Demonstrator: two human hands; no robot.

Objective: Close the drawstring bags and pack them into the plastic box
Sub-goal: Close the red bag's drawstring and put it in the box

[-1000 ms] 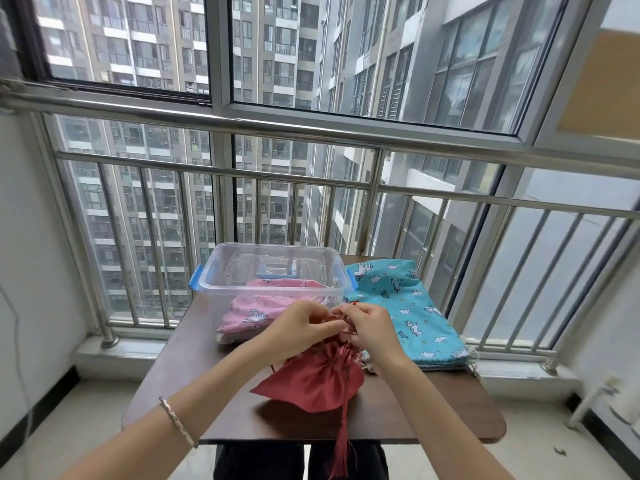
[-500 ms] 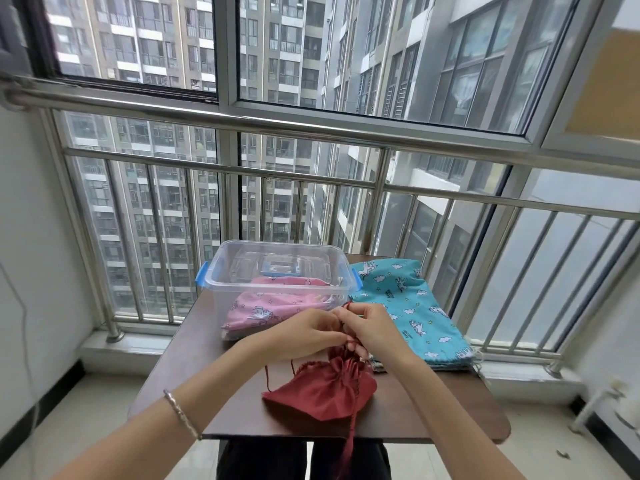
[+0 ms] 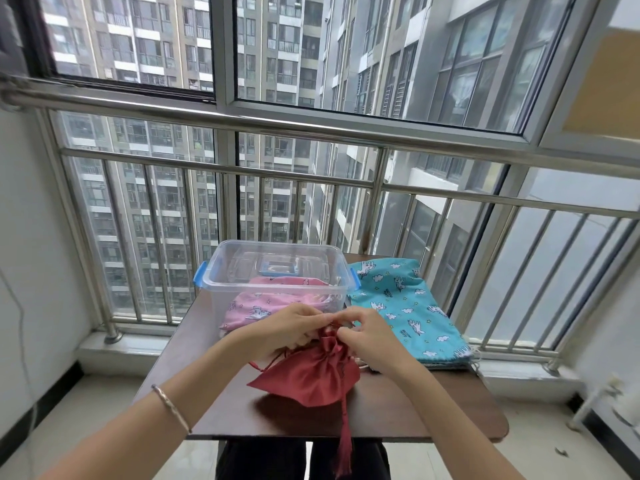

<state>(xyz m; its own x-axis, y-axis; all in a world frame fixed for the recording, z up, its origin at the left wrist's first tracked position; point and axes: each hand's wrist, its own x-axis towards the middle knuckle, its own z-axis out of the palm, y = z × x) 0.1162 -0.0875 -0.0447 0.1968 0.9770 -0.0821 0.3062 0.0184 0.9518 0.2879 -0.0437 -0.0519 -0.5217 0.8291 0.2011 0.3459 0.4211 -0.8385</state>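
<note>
A red satin drawstring bag (image 3: 311,375) is held just above the brown table (image 3: 433,410), its neck gathered into a pucker and a red tassel hanging over the near edge. My left hand (image 3: 287,327) and my right hand (image 3: 367,332) both pinch the cords at the bag's neck, fingertips almost touching. Behind them stands the clear plastic box (image 3: 277,268) with blue clips, and a pink printed bag (image 3: 263,306) lies inside it. A turquoise printed bag (image 3: 405,306) lies flat on the table to the right of the box.
A steel railing (image 3: 311,126) and windows close off the far side, right behind the table. A white wall (image 3: 31,271) stands at the left. The table's near edge sits over my dark-trousered legs (image 3: 301,459). A bangle is on my left wrist.
The red bag's neck has been drawn tighter and the bag has settled lower toward the table. Both hands have stayed together at the cords.
</note>
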